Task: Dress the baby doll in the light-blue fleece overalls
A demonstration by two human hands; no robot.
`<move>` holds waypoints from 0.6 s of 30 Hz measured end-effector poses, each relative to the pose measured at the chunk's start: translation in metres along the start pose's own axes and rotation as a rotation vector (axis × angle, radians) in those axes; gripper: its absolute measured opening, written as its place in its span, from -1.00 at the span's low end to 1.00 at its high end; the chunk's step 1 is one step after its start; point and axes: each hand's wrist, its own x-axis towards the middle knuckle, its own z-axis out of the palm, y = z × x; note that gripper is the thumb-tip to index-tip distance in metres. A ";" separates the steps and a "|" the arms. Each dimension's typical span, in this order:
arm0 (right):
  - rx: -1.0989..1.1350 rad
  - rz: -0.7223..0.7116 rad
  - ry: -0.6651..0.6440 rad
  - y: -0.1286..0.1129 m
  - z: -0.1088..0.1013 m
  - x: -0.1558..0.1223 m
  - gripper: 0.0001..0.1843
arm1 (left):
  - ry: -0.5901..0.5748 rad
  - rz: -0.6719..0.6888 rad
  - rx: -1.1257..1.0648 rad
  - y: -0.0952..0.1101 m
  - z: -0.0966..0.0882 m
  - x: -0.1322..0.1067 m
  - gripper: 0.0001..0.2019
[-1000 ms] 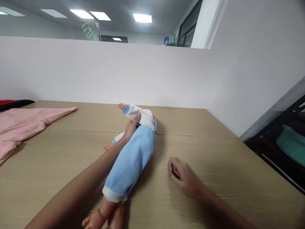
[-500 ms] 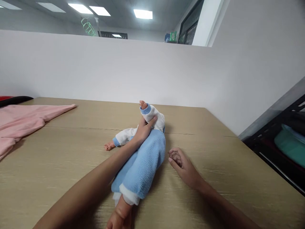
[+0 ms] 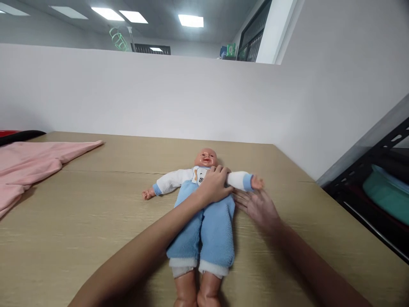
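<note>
At about 9 o'clock in the view, a pink cloth lies spread on the wooden desk, with a dark red-and-black object just behind it at the desk's far left edge. Near the centre of the desk a baby doll lies flat on its back, head toward 12 o'clock and bare legs toward 6 o'clock, dressed in a white top with blue cuffs and blue fleece trousers; its arms stretch out toward 9 and 3 o'clock. The left hand comes in from 7 o'clock and rests palm-down on the doll's chest, its grip loosely spread over the fabric rather than pinched on it. Just to the right, the right hand lies on the desk at the doll's 3 o'clock side, fingers apart and flat, touching or lying just under the doll's outstretched sleeve; which of the two I cannot tell. At the far right, around 3 o'clock, a black rack holds a teal basin, well apart from the doll
</note>
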 end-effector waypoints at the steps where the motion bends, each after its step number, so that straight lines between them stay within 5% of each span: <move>1: 0.046 0.044 -0.031 -0.006 -0.006 0.001 -0.31 | -0.019 0.023 0.011 0.004 -0.002 -0.002 -0.64; 5: -0.028 0.004 -0.019 -0.022 -0.017 0.000 -0.58 | 0.047 0.015 0.062 -0.002 -0.027 -0.014 -0.69; 9: -0.154 -0.120 0.046 -0.019 -0.006 -0.007 -0.50 | 0.115 -0.246 0.180 -0.059 -0.077 -0.039 -0.62; 11: -0.182 -0.145 0.048 -0.014 0.004 -0.010 -0.43 | 0.001 -0.508 0.197 -0.096 -0.102 -0.057 -0.49; 14: -0.238 -0.159 0.069 -0.007 0.020 -0.015 -0.28 | -0.149 -0.669 0.120 -0.130 -0.127 -0.085 -0.32; 18: -0.303 -0.124 0.105 0.010 0.040 -0.016 -0.33 | -0.243 -0.725 -0.053 -0.118 -0.118 -0.105 -0.13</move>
